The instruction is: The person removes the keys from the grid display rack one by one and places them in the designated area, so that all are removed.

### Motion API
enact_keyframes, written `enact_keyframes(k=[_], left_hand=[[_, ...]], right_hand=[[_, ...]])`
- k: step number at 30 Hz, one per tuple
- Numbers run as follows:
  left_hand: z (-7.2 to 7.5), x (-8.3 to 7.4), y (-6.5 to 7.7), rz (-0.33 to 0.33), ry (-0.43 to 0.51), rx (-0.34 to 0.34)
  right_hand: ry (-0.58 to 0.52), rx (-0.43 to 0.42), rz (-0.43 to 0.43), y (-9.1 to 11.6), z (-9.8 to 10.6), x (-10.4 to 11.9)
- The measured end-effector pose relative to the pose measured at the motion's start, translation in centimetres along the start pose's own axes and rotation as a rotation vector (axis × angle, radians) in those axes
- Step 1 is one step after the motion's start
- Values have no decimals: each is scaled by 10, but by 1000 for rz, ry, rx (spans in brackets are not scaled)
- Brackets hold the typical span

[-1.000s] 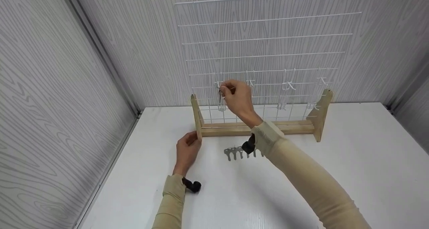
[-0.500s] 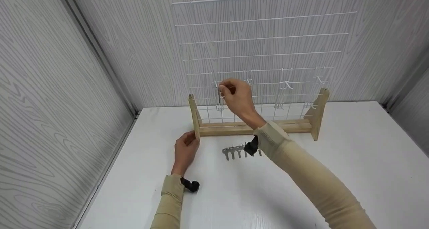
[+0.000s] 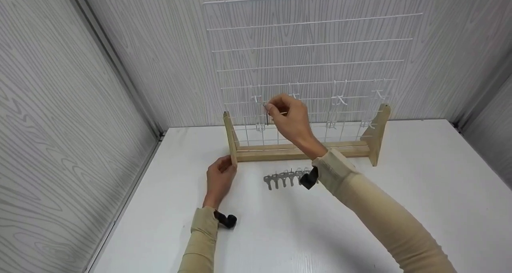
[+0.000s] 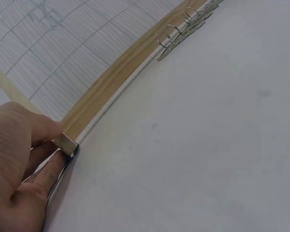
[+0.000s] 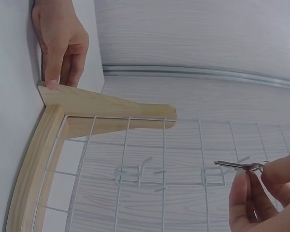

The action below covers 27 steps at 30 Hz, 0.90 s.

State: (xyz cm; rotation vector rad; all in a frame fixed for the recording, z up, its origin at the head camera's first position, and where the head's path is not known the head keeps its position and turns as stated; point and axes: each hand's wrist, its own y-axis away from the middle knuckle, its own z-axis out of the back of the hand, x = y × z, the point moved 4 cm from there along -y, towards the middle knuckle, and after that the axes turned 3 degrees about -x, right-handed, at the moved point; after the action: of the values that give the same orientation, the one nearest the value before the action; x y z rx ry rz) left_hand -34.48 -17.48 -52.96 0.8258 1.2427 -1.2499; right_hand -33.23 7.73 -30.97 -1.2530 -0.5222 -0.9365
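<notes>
My right hand (image 3: 294, 119) pinches a metal key (image 5: 232, 165) by its ring end, in front of the white wire grid (image 3: 312, 65). In the head view the key hangs down just right of the leftmost upper hook (image 3: 256, 99), apart from it. My left hand (image 3: 220, 179) grips the front foot of the wooden stand's left side piece (image 3: 230, 139); in the left wrist view, thumb and fingers lie on either side of that wood (image 4: 66, 143). Several keys with rings (image 3: 285, 178) lie in a row on the table before the stand, partly hidden by the right wrist camera.
More white hooks hang on the grid, an upper one (image 3: 340, 100) and a lower one (image 3: 331, 124) among them. The stand's right side piece (image 3: 378, 135) is at the right. A white tabletop (image 3: 256, 233) lies beneath, with wood-patterned panels (image 3: 120, 45) behind and left.
My right hand has moved slightly right with the key, away from the leftmost upper hook. The left hand keeps its grip on the stand. The head view has shifted a little.
</notes>
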Motion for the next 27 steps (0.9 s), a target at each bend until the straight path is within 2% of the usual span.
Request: enact_keyframes(k=[6, 18, 27], left_hand=[[0, 0, -1, 12, -22, 4], [-1, 2, 0, -12, 10, 5], [-1, 0, 0, -8, 30, -3]], right_hand=[[8, -2, -10, 7, 9, -1], [63, -6, 3, 18, 31, -8], [89, -29, -15, 26, 56, -25]])
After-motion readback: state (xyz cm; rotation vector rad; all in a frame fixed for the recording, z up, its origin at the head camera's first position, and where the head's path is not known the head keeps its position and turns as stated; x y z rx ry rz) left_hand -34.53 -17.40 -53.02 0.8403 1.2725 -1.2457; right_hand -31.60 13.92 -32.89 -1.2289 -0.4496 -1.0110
